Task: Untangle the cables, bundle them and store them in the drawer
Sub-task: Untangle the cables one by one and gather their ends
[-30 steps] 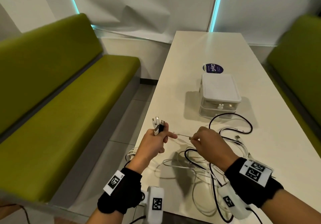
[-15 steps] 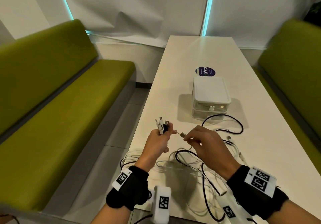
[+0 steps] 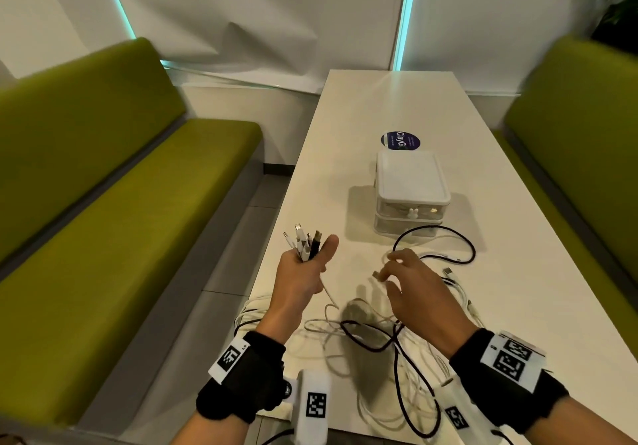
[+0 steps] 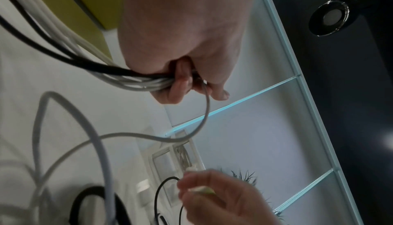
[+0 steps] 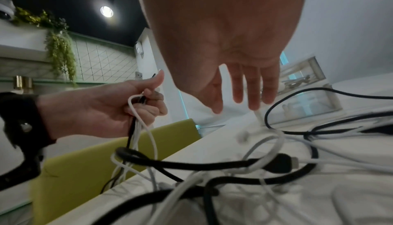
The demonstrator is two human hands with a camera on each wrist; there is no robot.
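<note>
A person stands at the near end of a long white table (image 3: 362, 106), seen from above. The left hand (image 3: 303, 272) is raised above the table's left edge, fingers clenched around a bunch of white and black cable ends (image 3: 305, 244) whose plugs stick up past the thumb. The right hand (image 3: 414, 289) hovers just beside it with fingers spread and loose, gripping nothing. Under both hands a tangle of white and black cables (image 3: 379, 337) sprawls over the near tabletop, some loops hanging off the left edge. Farther along stands a small white drawer box (image 3: 411, 182), drawers closed, with a black cable loop (image 3: 435, 244) lying right in front of it. A round dark sticker (image 3: 400, 140) lies behind the box. Green benches (image 3: 103, 203) flank the table.
</note>
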